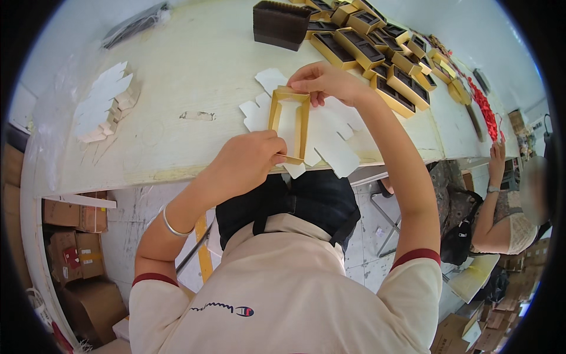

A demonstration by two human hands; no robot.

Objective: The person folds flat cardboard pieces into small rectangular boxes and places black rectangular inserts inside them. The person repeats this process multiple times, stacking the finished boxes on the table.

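Between my hands is a gold cardboard box frame (303, 127), its long walls raised around a white middle. My left hand (250, 162) pinches the near end of it, close to the table's front edge. At the far end, my right hand (330, 85) grips the corner with thumb and fingers. Flat white die-cut cardboard blanks (334, 141) lie under and beside the box. Whether the box's bottom is its own or a blank beneath cannot be made out.
Many gold boxes with dark inserts (358, 47) are heaped at the far right, beside a stack of dark trays (280, 25). White folded cardboard (106, 103) lies at left. Red ribbon-like material (483, 109) and a co-worker's hand (497, 151) are at right.
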